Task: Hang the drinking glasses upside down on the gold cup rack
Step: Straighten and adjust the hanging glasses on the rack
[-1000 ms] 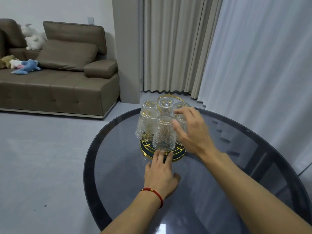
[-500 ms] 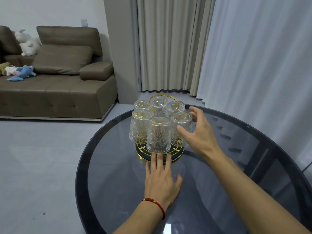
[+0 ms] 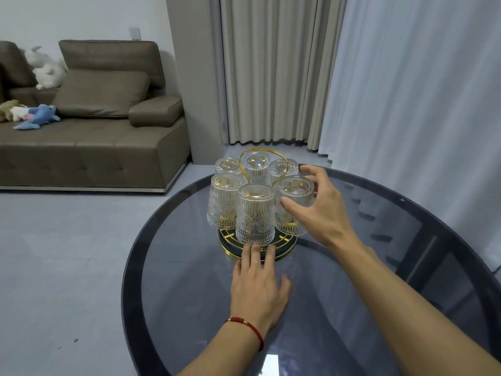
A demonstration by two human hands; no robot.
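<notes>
Living room, round dark glass desk (image 3: 406,267). Gold rack (image 3: 256,246) mid-desk, six glasses (image 3: 254,213) hung upside down, no loose ones visible, so task looks about done. Left hand (image 3: 259,290) flat, fingers spread on rack base, holding nothing. Right hand (image 3: 320,210) half-open, cupped around right glass (image 3: 294,198); grip unclear.

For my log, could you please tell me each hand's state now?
Left hand: open, flat on the dark glass table.
Right hand: open, around the ribbed clear glass.
</notes>
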